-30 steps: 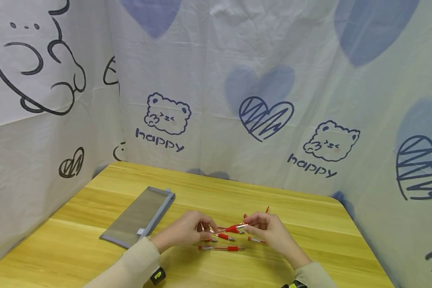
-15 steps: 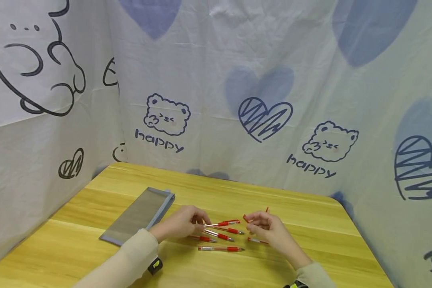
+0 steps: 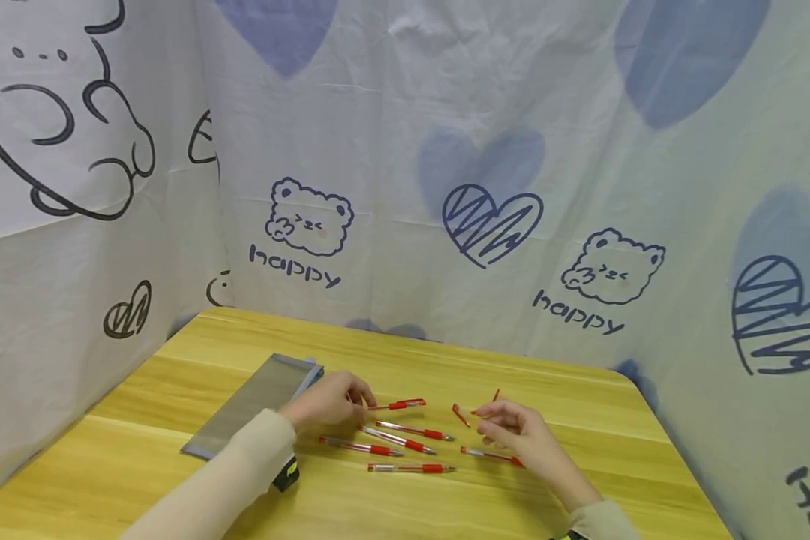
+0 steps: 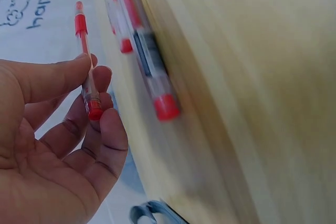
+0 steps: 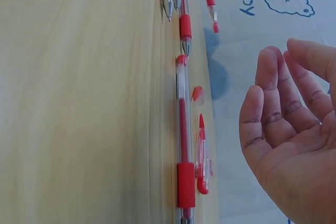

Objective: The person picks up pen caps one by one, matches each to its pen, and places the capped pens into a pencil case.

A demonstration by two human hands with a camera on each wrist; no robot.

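Observation:
My left hand (image 3: 334, 397) pinches a red gel pen (image 4: 82, 34) between thumb and fingers, just right of the grey pouch. In the head view this pen points right, its red grip and red far end showing. My right hand (image 3: 523, 435) hovers over the table's right part, fingers loosely bent; in the right wrist view the fingers (image 5: 270, 98) hold nothing. Below that hand lies a red pen (image 3: 489, 454), partly covered by it in the head view. A small red cap (image 3: 460, 415) lies to the left of the fingertips.
Several red pens lie between the hands, among them one in front (image 3: 412, 468) and one at the left (image 3: 361, 446). A grey mesh zip pouch (image 3: 239, 412) lies left on the wooden table (image 3: 175, 480). Another small red piece (image 3: 496, 394) lies behind the right hand.
One second ago both hands were at the pen's two ends. My right hand has let go of it, and my left hand has carried the pen left, away from the other pens.

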